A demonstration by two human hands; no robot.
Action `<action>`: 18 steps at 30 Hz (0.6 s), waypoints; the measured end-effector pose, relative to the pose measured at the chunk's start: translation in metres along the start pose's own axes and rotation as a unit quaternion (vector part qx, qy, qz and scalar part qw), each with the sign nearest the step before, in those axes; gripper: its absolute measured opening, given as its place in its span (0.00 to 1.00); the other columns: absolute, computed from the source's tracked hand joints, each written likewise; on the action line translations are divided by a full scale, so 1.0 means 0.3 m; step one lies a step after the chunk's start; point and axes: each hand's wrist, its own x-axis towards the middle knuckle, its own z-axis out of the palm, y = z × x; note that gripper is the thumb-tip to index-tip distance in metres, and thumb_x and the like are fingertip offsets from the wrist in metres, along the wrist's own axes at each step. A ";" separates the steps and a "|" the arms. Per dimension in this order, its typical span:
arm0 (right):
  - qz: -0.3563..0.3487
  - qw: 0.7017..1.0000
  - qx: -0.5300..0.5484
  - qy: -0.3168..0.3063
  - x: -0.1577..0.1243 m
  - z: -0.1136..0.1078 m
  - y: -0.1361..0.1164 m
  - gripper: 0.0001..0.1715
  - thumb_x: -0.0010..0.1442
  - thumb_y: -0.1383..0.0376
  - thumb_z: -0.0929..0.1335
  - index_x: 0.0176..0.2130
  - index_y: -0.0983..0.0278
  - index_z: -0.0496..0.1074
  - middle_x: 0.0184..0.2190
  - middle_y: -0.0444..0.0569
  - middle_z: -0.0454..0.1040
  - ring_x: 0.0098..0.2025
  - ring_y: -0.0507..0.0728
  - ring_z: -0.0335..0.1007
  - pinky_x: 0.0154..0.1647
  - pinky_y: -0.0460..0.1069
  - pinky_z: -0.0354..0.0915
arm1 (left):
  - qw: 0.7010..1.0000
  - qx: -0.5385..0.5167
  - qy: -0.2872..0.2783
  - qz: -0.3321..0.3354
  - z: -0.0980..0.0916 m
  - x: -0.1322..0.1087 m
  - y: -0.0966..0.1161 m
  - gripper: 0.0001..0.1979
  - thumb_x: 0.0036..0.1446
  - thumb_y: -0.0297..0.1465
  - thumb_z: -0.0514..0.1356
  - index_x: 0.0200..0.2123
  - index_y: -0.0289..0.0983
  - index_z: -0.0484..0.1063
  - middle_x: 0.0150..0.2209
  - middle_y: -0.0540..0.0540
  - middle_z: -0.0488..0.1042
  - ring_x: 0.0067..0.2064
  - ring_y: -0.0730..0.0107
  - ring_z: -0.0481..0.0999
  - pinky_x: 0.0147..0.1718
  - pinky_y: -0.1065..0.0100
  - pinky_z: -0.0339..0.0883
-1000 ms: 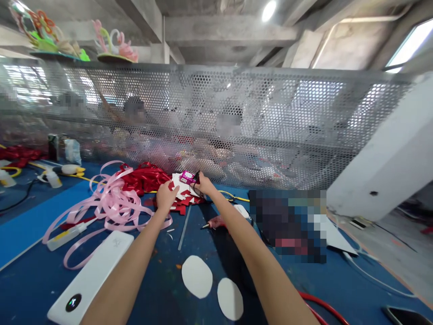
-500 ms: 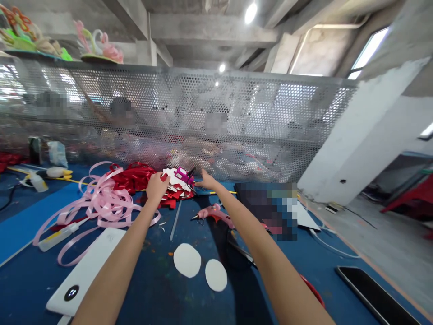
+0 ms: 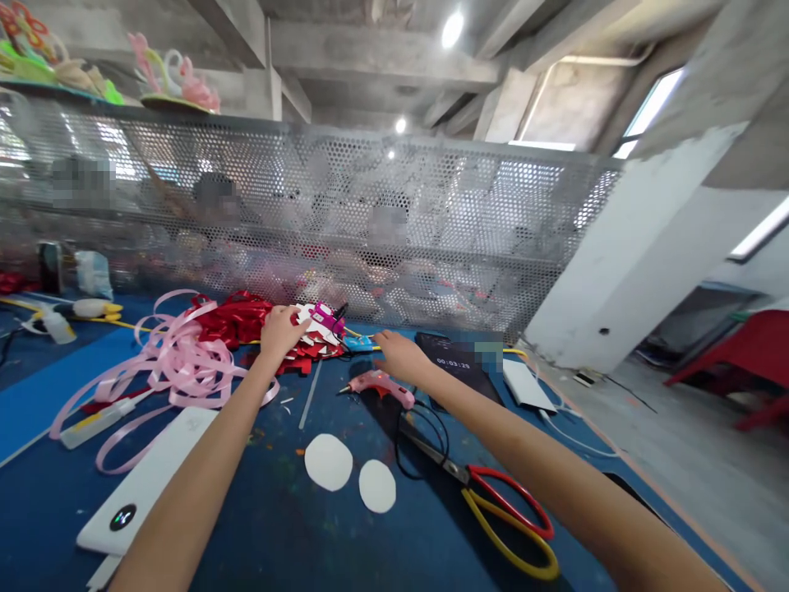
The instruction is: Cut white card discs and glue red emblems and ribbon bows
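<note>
My left hand [image 3: 280,329] rests on a pile of red and white cut paper pieces [image 3: 308,345] at the far side of the blue table, its fingers curled over them. A small magenta device [image 3: 325,316] sits on top of that pile. My right hand [image 3: 398,355] hovers just above a pink glue gun [image 3: 379,384], fingers stretched out and holding nothing. Two white oval cut-outs [image 3: 329,461] [image 3: 377,485] lie nearer to me.
Pink ribbon [image 3: 178,362] and red ribbon [image 3: 237,316] are heaped at the left. A white power bank [image 3: 148,481] lies near left, red and yellow scissors [image 3: 505,514] near right. A dark tablet [image 3: 459,366] lies beyond the glue gun. A perforated metal screen [image 3: 370,222] backs the table; people sit behind it.
My right hand has let go of the magenta device and pulled back right toward the glue gun. The view swung right, uncovering the scissors and tablet. My left hand stays on the pile.
</note>
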 end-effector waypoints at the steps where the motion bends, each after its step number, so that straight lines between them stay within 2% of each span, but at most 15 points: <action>1: 0.002 1.000 0.002 0.001 -0.006 -0.006 0.013 0.19 0.51 0.69 0.68 0.45 0.69 0.66 0.45 0.58 0.68 0.49 0.62 0.64 0.49 0.53 0.59 | 1.000 0.009 -0.023 -0.003 0.014 -0.017 -0.001 0.26 0.45 0.46 0.58 0.47 0.41 0.68 0.52 0.39 0.65 0.53 0.50 0.64 0.49 0.55 0.59; 4: 0.006 1.000 0.020 0.014 0.032 -0.004 0.048 0.21 0.52 0.70 0.67 0.47 0.70 0.65 0.46 0.59 0.67 0.50 0.61 0.63 0.50 0.53 0.59 | 0.996 0.033 -0.077 -0.008 0.060 -0.064 -0.014 0.42 0.31 0.49 0.66 0.53 0.41 0.64 0.58 0.33 0.57 0.56 0.36 0.58 0.47 0.48 0.58; 6: 0.007 0.999 0.041 0.029 0.092 0.017 0.053 0.23 0.53 0.68 0.67 0.49 0.70 0.63 0.48 0.59 0.67 0.51 0.60 0.63 0.51 0.52 0.58 | 0.995 0.041 -0.093 0.001 0.083 -0.080 -0.033 0.48 0.31 0.49 0.66 0.57 0.39 0.59 0.60 0.31 0.52 0.58 0.34 0.55 0.48 0.47 0.57; 10: 0.006 0.994 0.091 0.067 0.247 0.098 0.013 0.27 0.54 0.64 0.68 0.52 0.69 0.61 0.51 0.58 0.65 0.52 0.60 0.62 0.51 0.54 0.60 | 0.991 0.046 -0.114 0.060 0.100 -0.066 -0.094 0.43 0.40 0.49 0.62 0.59 0.40 0.57 0.63 0.36 0.50 0.62 0.45 0.51 0.55 0.55 0.51; 12: 0.000 0.990 0.114 0.086 0.322 0.143 -0.014 0.24 0.57 0.61 0.66 0.52 0.67 0.62 0.51 0.54 0.64 0.50 0.59 0.63 0.50 0.57 0.61 | 0.988 0.051 -0.121 0.086 0.104 -0.052 -0.124 0.40 0.42 0.49 0.61 0.58 0.41 0.58 0.63 0.39 0.51 0.63 0.48 0.48 0.57 0.56 0.48; 15: -0.004 0.985 0.139 0.103 0.412 0.200 -0.036 0.19 0.60 0.60 0.64 0.50 0.65 0.64 0.49 0.51 0.66 0.47 0.57 0.66 0.46 0.58 0.65 | 0.986 0.057 -0.119 0.102 0.117 -0.041 -0.155 0.37 0.45 0.49 0.59 0.58 0.44 0.58 0.63 0.40 0.51 0.64 0.45 0.44 0.57 0.51 0.46; 18: -0.001 0.981 0.155 0.118 0.472 0.226 -0.031 0.19 0.60 0.60 0.64 0.49 0.66 0.65 0.47 0.51 0.67 0.45 0.56 0.67 0.44 0.56 0.66 | 0.987 0.057 -0.107 0.105 0.137 -0.043 -0.163 0.35 0.47 0.48 0.59 0.58 0.44 0.58 0.64 0.40 0.50 0.64 0.43 0.43 0.56 0.49 0.47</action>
